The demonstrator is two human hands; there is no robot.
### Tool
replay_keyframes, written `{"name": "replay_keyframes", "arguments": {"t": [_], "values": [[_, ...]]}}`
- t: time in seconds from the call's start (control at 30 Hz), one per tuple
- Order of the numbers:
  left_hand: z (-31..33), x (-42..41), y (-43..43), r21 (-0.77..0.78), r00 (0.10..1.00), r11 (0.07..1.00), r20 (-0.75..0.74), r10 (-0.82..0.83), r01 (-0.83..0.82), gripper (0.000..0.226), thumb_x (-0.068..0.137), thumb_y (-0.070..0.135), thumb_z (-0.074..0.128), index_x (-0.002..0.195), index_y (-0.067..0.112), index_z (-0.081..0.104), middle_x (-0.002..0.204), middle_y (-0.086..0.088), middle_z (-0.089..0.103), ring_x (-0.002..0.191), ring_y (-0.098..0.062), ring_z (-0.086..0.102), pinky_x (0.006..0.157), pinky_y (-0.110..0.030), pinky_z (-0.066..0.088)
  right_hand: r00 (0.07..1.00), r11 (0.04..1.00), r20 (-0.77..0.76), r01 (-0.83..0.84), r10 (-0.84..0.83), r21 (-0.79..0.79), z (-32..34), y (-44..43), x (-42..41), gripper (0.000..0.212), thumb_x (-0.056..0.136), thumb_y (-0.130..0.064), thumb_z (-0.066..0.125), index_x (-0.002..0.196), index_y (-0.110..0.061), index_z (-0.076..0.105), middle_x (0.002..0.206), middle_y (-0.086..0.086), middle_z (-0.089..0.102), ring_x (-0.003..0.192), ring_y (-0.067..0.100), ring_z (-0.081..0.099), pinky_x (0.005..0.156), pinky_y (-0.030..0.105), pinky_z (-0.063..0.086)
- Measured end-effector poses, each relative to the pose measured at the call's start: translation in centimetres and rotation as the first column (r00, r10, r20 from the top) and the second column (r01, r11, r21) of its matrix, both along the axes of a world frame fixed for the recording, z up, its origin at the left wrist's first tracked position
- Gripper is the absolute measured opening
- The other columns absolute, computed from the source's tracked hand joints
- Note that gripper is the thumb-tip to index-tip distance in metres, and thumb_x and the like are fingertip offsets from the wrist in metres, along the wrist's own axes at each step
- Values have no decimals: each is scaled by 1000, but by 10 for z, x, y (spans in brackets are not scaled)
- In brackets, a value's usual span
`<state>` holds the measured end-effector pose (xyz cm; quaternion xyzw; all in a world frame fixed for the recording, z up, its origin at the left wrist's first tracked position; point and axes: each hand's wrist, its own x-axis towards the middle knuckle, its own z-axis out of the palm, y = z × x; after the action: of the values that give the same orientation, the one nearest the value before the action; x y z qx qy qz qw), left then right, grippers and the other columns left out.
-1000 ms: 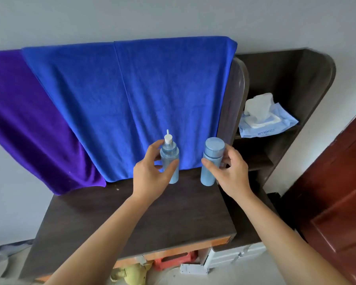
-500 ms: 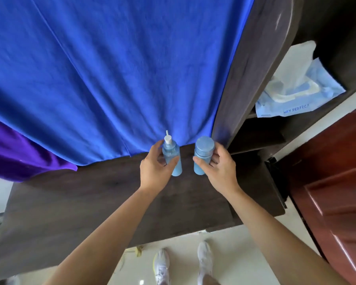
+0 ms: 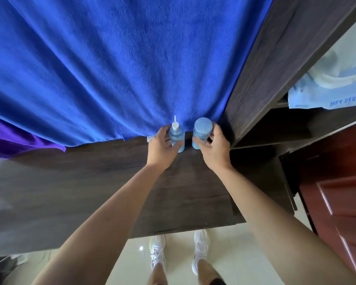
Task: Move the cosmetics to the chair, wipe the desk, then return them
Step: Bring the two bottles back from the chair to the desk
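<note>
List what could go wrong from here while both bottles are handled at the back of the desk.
1. The pump bottle, gripped by the left hand, has its thin nozzle at the blue towel hem; lifting could snag it.
2. The capped bottle, in the right hand, stands close beside it; they may knock.
3. The right hand is near the side panel and might bump it.

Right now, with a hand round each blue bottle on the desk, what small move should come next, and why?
Probably lift both straight up. The left hand grips the pump bottle and the right hand the capped bottle; both seem to stand upright on the desk, by the blue towel.
</note>
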<state>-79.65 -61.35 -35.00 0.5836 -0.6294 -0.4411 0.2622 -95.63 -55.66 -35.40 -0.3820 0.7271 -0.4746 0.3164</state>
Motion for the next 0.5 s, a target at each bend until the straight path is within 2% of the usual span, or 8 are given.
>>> {"name": "replay_keyframes", "arguments": {"t": [0.07,0.13,0.2,0.27,0.33,0.4,0.5], "values": [[-6,-3,-2,-1,1000,1000,-26,-8,7,42,75,32,75,114,32,59,103,21,69,97,7,64,91,-19,52,1000,1000,5,-2,2,9,-4,-1,-2,61,81,-19,84,134,-19,54,115,-16,63,112,8,62,101,43,53],[-10,-6,-5,-8,999,1000,-51,-10,9,44,76,30,75,117,32,58,106,20,69,102,5,64,96,-25,53,1000,1000,13,-6,6,22,-7,-1,-4,64,81,-18,84,137,-20,53,115,-22,62,110,-1,61,102,39,53],[-11,-8,-7,-6,999,1000,-45,-24,23,46,77,31,74,120,33,57,109,21,68,103,3,64,97,-29,53,1000,999,3,-17,17,36,-7,0,-5,69,81,-17,83,142,-19,50,122,-20,62,110,-10,59,105,35,51],[-8,-6,-7,1,998,998,24,-64,64,53,80,32,72,129,34,52,117,20,65,106,-3,63,98,-31,51,998,997,-43,-41,44,60,-2,2,-4,78,83,-19,82,150,-17,42,136,-7,59,122,-1,56,110,37,46],[-1,-1,-3,-44,983,993,154,-101,109,67,83,32,71,143,31,42,137,13,56,122,-11,54,100,-27,43,991,994,-103,-71,80,88,9,8,-4,86,84,-18,79,156,-16,31,151,3,48,138,18,47,115,42,39],[19,8,6,-147,976,983,202,-82,113,73,86,32,69,150,26,34,150,7,44,138,-15,39,107,-28,35,972,993,-204,-108,117,55,26,17,-2,86,87,-15,75,157,-13,25,158,8,39,145,23,38,119,43,33],[64,27,22,-434,966,889,256,-36,148,66,95,31,60,153,17,32,157,-5,34,147,-26,24,117,-44,27,906,985,-409,-158,113,-76,65,34,7,75,97,-26,65,159,-14,24,164,9,25,151,19,24,120,38,29]]}}
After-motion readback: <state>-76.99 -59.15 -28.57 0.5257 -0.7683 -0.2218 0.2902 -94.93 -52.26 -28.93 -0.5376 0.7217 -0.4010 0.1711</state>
